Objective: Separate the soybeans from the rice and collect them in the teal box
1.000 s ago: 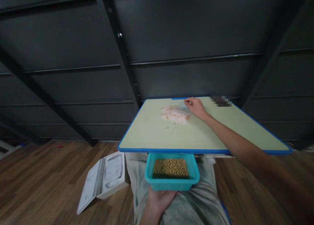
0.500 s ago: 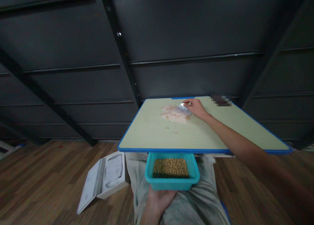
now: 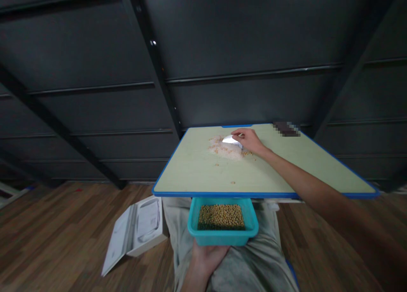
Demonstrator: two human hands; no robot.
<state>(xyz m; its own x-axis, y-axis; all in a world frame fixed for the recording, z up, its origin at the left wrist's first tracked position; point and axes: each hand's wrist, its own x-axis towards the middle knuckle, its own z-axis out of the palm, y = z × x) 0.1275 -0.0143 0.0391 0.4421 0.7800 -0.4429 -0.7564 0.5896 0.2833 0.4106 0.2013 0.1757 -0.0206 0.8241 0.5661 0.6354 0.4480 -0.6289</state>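
Note:
My right hand is closed in a pinch on the top edge of a shiny metal scraper. The blade lies tilted in a pile of white, rice-like grains on the table. Round tan beans are mixed among the grains, and several beans are gathered at the right side of the pile. Low in the view, my left hand holds a teal plastic tub from beneath, its fingers mostly hidden. Many tan beans fill the bottom of the tub, which sits just below the table's front edge.
The pale green table has a blue rim. A blurred dark object lies at its back right corner. An open white box rests on the wooden floor at left. Dark panels stand behind the table.
My right hand has shifted slightly left, and the scraper now shows a bright, broader face over the pile. A loose bean lies nearer the table's front edge. The tub stays put.

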